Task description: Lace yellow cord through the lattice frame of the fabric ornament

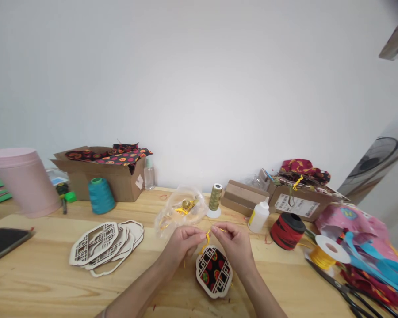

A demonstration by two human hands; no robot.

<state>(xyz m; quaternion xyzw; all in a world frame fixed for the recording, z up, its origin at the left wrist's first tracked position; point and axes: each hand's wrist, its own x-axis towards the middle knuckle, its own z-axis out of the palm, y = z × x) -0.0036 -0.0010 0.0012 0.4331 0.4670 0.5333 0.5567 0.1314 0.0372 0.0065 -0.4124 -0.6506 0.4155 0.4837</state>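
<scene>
Both left hand point(183, 241) and right hand point(234, 244) pinch cord point(208, 238) just beyond the ornament point(215, 272), near centre of the bench point(36, 287), seemingly a tying step likely calling next for even tension.

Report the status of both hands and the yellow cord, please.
Left hand, right hand: pinching yellow cord. Patterned ornament: below cord in view. Nothing visibly blocking hands.

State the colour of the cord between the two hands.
The cord is yellow; the head view shows it best.

One ornament point(214, 272), two bottles point(259, 217) point(149, 177), one phone point(5, 244) (stacked frames point(119, 241) overlap, count unclear).
</scene>
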